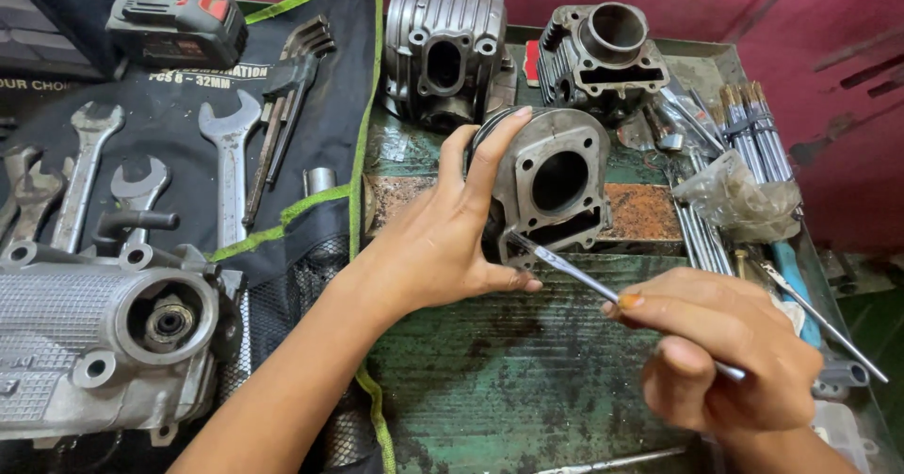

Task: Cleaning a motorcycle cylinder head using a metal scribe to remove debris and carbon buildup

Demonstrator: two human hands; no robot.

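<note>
On the green bench, we steady the engine cylinder with our left hand, fingers curled over its top edge and thumb under its base. Our right hand pinches a thin metal rod tightly between thumb and fingers. The rod runs up and left from that grip, its tip touching the cylinder's lower left corner beside the left thumb.
</note>
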